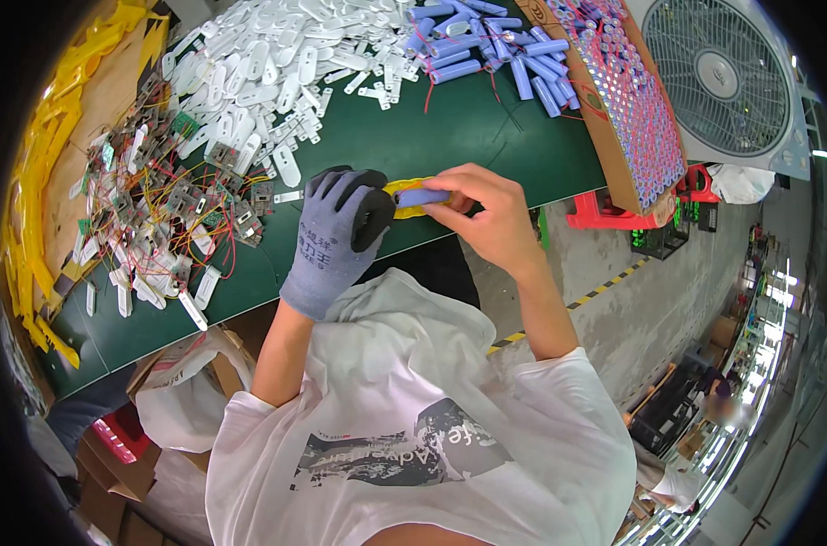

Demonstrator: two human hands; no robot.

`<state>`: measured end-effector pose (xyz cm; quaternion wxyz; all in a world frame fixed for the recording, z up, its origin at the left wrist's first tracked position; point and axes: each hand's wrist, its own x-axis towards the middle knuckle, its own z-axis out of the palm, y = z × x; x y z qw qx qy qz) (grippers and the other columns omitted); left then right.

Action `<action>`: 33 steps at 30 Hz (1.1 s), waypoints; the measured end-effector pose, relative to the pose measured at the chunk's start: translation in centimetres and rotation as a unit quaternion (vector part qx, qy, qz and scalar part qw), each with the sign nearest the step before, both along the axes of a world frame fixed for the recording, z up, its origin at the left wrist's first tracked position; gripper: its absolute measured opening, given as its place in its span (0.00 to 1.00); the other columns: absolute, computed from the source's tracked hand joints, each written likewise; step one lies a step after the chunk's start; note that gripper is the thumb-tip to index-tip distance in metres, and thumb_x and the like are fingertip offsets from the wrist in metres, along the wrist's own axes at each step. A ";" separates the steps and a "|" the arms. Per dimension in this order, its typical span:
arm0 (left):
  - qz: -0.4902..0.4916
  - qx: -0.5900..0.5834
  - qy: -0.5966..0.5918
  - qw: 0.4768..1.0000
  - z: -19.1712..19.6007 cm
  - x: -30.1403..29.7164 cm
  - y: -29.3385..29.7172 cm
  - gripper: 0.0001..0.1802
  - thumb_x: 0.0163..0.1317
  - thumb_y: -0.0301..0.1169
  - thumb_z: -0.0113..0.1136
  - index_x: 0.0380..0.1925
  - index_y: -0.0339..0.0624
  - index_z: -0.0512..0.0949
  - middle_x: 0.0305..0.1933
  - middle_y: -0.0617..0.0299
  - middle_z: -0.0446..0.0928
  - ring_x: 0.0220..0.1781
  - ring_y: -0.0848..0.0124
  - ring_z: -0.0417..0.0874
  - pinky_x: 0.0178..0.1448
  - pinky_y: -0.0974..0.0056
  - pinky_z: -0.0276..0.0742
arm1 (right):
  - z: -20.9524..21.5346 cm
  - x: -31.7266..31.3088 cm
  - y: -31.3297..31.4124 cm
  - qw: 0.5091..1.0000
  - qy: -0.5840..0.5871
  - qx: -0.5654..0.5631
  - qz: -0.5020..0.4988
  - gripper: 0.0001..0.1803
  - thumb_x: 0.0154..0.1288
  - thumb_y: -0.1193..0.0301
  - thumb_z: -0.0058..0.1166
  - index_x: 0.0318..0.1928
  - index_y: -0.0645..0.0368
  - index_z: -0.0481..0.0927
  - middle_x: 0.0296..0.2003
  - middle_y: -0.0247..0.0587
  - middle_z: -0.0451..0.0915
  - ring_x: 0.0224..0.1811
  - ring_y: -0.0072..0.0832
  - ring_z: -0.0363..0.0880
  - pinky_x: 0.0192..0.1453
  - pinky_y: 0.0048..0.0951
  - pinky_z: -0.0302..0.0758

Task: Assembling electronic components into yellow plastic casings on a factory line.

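Green matting covers the workbench [431,136] in front of you, with a factory floor and a white fan [723,77] off to the right. Your left hand [340,232], in a grey glove with black fingertips, curls around the left end of a yellow plastic holder [404,196], and your bare right hand [486,214] pinches a blue cylindrical cell [422,197] against that holder with thumb and fingers. Both sit just above the near edge of the bench, between your hands. Far across the matting lie white plastic strips [268,64] and loose blue cells [486,45] (more stand packed in the cardboard box [613,91] at far right). Small circuit boards with red and yellow wires [167,200] spread at left, beside stacked yellow frames [40,182].
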<state>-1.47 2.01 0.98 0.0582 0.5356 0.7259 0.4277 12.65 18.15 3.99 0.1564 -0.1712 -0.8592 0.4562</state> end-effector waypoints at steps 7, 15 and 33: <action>-0.016 -0.010 0.008 1.000 -0.1 0.0 -0.2 0.17 0.47 0.23 0.65 0.39 0.44 0.75 0.47 0.57 0.76 0.51 0.53 0.75 0.59 0.52 0.67 | -1.4 0.6 -0.3 0.994 0.048 0.098 0.015 0.06 0.56 0.71 0.66 0.35 0.56 0.85 0.35 0.29 0.81 0.26 0.25 0.79 0.29 0.24 0.74; 0.068 0.095 0.051 0.992 0.5 0.5 -1.0 0.23 0.49 0.21 0.62 0.49 0.42 0.77 0.48 0.55 0.78 0.51 0.53 0.76 0.60 0.50 0.70 | -0.4 0.6 -0.5 0.979 0.003 0.202 0.036 0.02 0.57 0.71 0.64 0.31 0.54 0.85 0.37 0.27 0.80 0.28 0.24 0.80 0.29 0.26 0.75; 0.135 0.098 -0.210 0.963 1.2 7.2 -4.1 0.36 0.48 0.19 0.68 0.60 0.36 0.67 0.57 0.47 0.71 0.56 0.55 0.77 0.54 0.58 0.79 | -1.4 -0.3 -5.3 0.975 0.166 0.091 -0.120 0.27 0.42 0.74 0.76 0.46 0.64 0.80 0.40 0.46 0.84 0.36 0.32 0.84 0.36 0.27 0.80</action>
